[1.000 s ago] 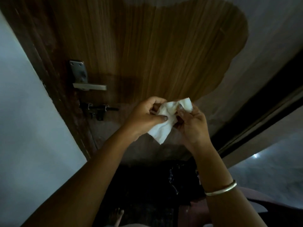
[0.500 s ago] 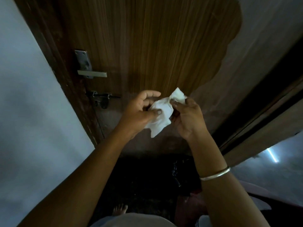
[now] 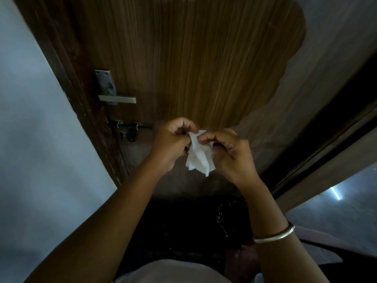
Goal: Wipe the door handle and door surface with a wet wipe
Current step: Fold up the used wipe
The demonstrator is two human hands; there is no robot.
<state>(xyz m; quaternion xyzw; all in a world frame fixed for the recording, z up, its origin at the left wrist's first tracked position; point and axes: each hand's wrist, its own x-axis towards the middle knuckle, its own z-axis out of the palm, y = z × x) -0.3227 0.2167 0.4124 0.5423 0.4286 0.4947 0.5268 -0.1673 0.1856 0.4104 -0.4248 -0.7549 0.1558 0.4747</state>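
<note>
A brown wood-grain door point(image 3: 204, 58) fills the upper middle of the view, with a worn grey patch on its right and lower part. Its metal lever handle point(image 3: 117, 99) sits on a steel plate at the left edge. A crumpled white wet wipe point(image 3: 199, 158) hangs between my two hands in front of the door's lower part. My left hand point(image 3: 173, 141) pinches its top from the left. My right hand point(image 3: 228, 152) pinches it from the right. Both hands are well to the right of and below the handle, clear of the door.
A dark sliding bolt point(image 3: 130, 127) sits just below the handle. A pale wall point(image 3: 36, 139) borders the door on the left. The dark door frame point(image 3: 336, 123) runs diagonally at the right. The floor below is dark. A metal bangle point(image 3: 275, 235) circles my right wrist.
The wipe, held higher and spread between my fingers before, now hangs lower and more bunched. My hands have drawn closer together. The view has tilted slightly downward.
</note>
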